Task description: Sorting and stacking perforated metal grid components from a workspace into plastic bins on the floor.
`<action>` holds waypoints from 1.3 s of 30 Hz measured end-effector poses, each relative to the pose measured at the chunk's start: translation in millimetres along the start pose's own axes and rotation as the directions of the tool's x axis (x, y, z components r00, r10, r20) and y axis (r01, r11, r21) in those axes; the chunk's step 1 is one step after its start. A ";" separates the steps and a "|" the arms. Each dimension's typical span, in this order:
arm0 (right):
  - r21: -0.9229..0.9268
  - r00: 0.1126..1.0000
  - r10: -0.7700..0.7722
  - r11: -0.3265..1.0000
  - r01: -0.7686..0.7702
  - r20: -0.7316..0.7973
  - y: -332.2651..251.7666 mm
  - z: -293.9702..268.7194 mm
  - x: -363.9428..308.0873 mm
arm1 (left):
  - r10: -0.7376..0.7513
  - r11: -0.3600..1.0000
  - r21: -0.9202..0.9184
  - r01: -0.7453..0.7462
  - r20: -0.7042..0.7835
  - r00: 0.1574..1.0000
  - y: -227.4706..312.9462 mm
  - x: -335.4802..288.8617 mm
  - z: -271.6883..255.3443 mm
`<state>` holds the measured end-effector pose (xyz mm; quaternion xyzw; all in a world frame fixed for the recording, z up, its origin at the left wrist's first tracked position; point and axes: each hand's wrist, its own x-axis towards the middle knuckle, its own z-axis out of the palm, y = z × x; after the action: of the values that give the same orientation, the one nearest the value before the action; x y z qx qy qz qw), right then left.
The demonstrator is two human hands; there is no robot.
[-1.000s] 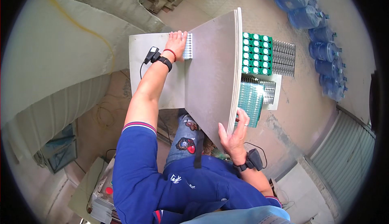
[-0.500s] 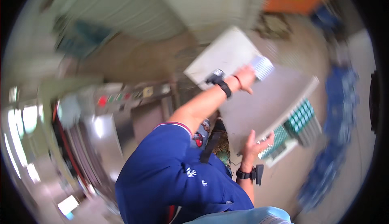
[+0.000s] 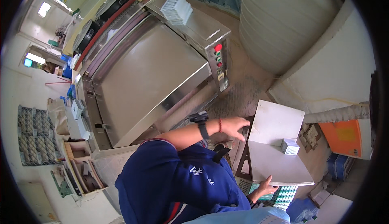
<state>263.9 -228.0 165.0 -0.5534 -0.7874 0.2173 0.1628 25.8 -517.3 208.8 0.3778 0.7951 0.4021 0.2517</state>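
Observation:
My left hand (image 3: 234, 127) reaches out with fingers stretched and holds nothing. It is beside the left edge of an upright white board (image 3: 277, 120). My right hand (image 3: 265, 188) is at the front edge of a pale flat tabletop (image 3: 275, 165), thumb and fingers apart, close to green-and-white ridged pieces (image 3: 286, 195) stacked below. Whether its fingers touch the edge is hard to tell. On the tabletop, against the upright board, sits a small white ridged block (image 3: 290, 147).
A large steel machine (image 3: 150, 78) with coloured buttons (image 3: 219, 53) fills the left. A stack of white ridged pieces (image 3: 176, 9) rests on its far corner. Beyond stand a big pale tank (image 3: 279, 25) and an orange panel (image 3: 344, 135). Blue plastic (image 3: 302, 210) lies at lower right.
My view has swung left, bringing the steel machine into full sight. The left hand has come away from the white ridged block, which stays on the tabletop. My right hand remains by the tabletop edge.

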 end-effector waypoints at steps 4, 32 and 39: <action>-0.125 0.993 0.039 0.991 -0.053 -0.109 19.8 -10.9 3.1 | -0.169 0.972 -0.236 0.007 -0.673 0.720 -0.8 -70.0 -113.2; 0.852 0.518 -0.744 0.521 0.054 0.422 -417.9 75.4 -163.7 | -0.513 0.580 -0.811 0.080 -0.287 0.809 -91.3 -55.8 -442.2; 0.722 0.359 -0.626 0.598 -0.348 0.692 -504.1 105.4 -195.7 | -0.395 0.441 -0.884 0.153 -0.038 0.918 -52.8 -36.2 -404.2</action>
<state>-126.8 -577.1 335.4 -0.1162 -0.6010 0.7884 -0.0613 -258.6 -748.7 390.8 0.0132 0.5579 0.7420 0.3717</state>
